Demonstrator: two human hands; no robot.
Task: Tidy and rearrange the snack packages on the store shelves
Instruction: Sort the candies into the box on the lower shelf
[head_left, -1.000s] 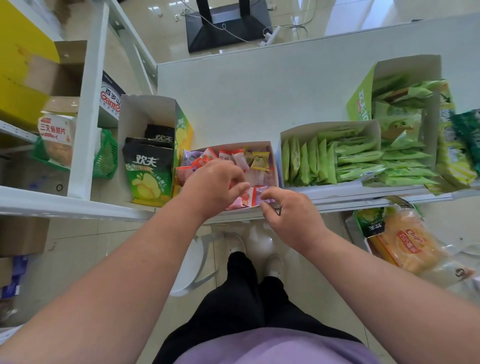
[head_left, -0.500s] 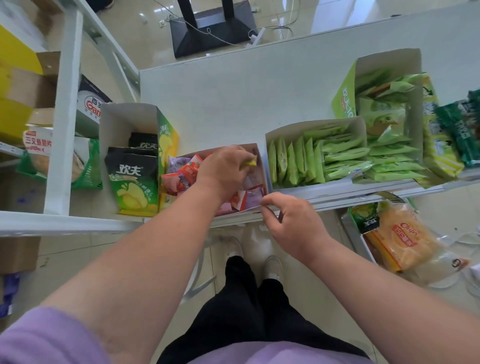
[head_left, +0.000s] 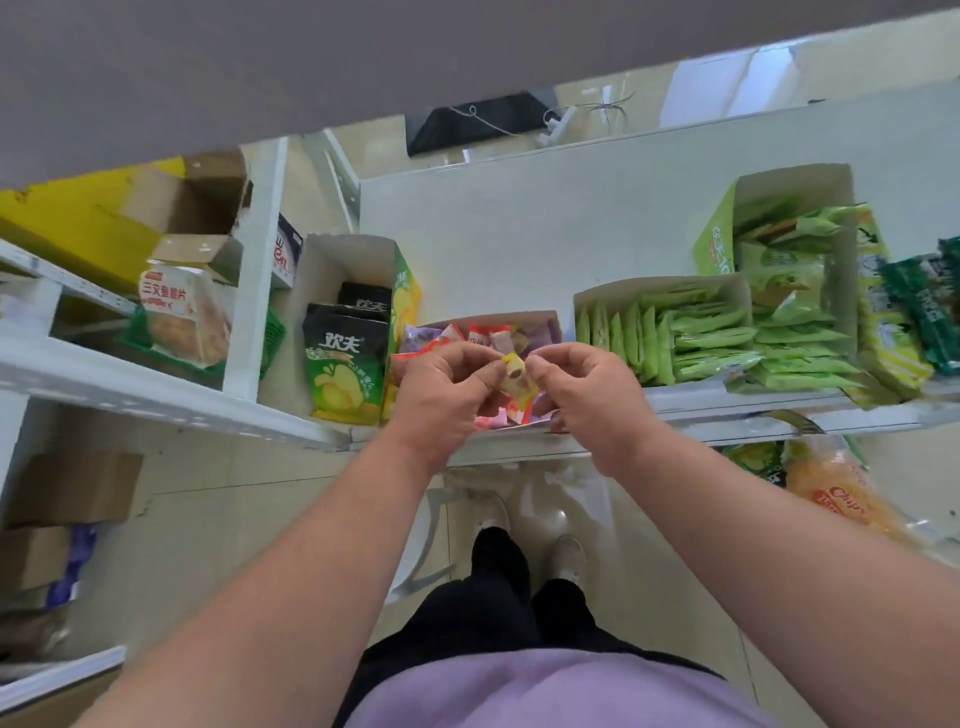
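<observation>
Head view shows the left hand (head_left: 447, 389) and right hand (head_left: 582, 389) together above the shelf's (head_left: 753, 410) front edge, their fingers pinching one small yellow packet (head_left: 515, 375). Just behind lies the open box of mixed snacks (head_left: 555, 325). I judge the packet is being checked; next it needs placing into a suitable box.

A: What's worn up top?
B: Lilac-purple top (head_left: 561, 691), plain, no print seen. Forearms left bare; left hand (head_left: 441, 395) & right hand (head_left: 587, 397) bare too, no rings/watch noted.
A: Below?
B: Black trousers (head_left: 498, 597), loose cut. Light-coloured shoes (head_left: 569, 558) seen at the feet, detail blurred.
</observation>
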